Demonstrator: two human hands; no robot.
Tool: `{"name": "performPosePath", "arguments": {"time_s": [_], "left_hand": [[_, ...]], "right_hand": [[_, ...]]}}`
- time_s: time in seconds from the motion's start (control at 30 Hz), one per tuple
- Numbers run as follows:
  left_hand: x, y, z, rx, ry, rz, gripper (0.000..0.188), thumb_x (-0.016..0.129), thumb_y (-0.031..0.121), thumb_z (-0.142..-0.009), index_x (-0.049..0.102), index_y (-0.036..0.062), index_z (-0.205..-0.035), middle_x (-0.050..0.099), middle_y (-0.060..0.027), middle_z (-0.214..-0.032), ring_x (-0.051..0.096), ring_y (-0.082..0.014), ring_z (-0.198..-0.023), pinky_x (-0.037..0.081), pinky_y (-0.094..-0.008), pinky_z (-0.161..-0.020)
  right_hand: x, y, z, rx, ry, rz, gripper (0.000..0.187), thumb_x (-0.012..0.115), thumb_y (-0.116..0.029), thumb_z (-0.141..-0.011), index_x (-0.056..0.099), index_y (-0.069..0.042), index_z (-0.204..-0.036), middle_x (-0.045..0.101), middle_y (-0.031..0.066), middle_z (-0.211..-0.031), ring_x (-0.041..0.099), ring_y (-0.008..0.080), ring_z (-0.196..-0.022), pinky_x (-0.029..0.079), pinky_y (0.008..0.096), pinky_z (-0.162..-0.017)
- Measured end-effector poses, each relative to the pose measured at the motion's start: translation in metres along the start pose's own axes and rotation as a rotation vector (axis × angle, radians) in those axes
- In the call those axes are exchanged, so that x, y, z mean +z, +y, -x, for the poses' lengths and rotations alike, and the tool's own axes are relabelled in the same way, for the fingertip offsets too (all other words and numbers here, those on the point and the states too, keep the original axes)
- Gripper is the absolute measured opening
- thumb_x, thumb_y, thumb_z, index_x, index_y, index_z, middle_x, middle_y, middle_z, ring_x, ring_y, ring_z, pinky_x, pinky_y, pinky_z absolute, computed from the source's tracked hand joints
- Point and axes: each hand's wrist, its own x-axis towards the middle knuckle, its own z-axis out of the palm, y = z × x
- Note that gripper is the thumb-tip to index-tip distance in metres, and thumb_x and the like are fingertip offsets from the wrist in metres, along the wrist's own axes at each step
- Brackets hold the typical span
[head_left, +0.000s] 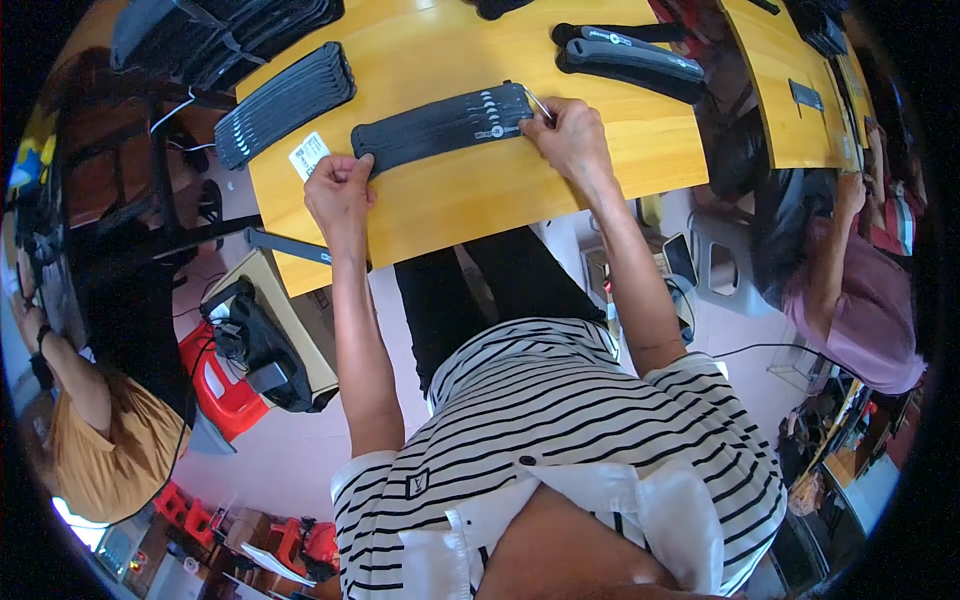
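A fanned stack of black straps (440, 128) with pale print along its right end lies across the yellow table in front of me. My left hand (342, 195) is closed, thumb and fingers pinching the stack's near left corner. At the right end my right hand (568, 140) is closed around a thin, pale, rod-like tool (538, 103), whose kind I cannot make out. The fingertips of that hand are beside the printed end of the straps. A white printed label (309, 154) lies just beyond my left hand.
Another fanned strap stack (287, 103) lies at the left, below a large dark bundle (225, 40). More folded straps (630, 62) lie at the right. A single strap (290, 246) hangs at the table's near left edge. Co-workers sit on both sides; a red stool (215, 385) stands lower left.
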Motion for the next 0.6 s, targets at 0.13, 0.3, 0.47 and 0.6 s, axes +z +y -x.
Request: {"name": "performPosePath", "arguments": {"time_s": [0.13,0.3,0.47,0.6], "left_hand": [[-0.003,-0.003,-0.003,-0.042,-0.045,0.068,0.015,0.068,0.005,-0.074,0.054,0.0015,-0.069,0.053,-0.0022,-0.055,0.047,-0.0074,-0.041,0.035,-0.0202,-0.038],[-0.005,-0.003,-0.007,-0.051,-0.05,0.122,0.014,0.066,0.004,-0.075,0.053,0.0032,-0.07,0.051,-0.001,-0.054,0.047,-0.007,-0.041,0.035,-0.0197,-0.038],[-0.011,0.006,0.0,0.167,0.148,-0.13,0.009,0.058,0.008,-0.082,0.058,-0.0012,-0.081,0.058,-0.0058,-0.061,0.055,-0.0156,-0.048,0.044,-0.027,-0.045],[0.005,0.015,0.009,0.682,0.234,-0.372,0.021,0.054,0.014,-0.085,0.059,-0.0034,-0.095,0.063,-0.0143,-0.078,0.062,-0.0271,-0.067,0.049,-0.0357,-0.06]], "right_hand": [[-0.001,0.003,-0.003,0.053,-0.054,-0.09,0.02,0.065,-0.012,-0.074,0.053,-0.001,-0.064,0.051,0.006,-0.051,0.05,0.0118,-0.045,0.039,0.0267,-0.044],[-0.002,0.009,-0.006,0.045,-0.085,-0.209,0.016,0.062,-0.007,-0.077,0.051,-0.002,-0.065,0.051,0.0033,-0.051,0.048,0.008,-0.044,0.036,0.023,-0.038],[-0.011,0.013,-0.004,-0.029,-0.066,-0.261,0.011,0.06,-0.015,-0.076,0.059,-0.005,-0.073,0.06,0.0145,-0.062,0.061,0.0281,-0.059,0.047,0.0388,-0.056],[-0.002,-0.018,-0.006,-0.226,0.243,0.151,0.014,0.057,-0.02,-0.08,0.058,-0.007,-0.081,0.061,0.016,-0.069,0.062,0.0303,-0.068,0.048,0.0444,-0.057]]}}
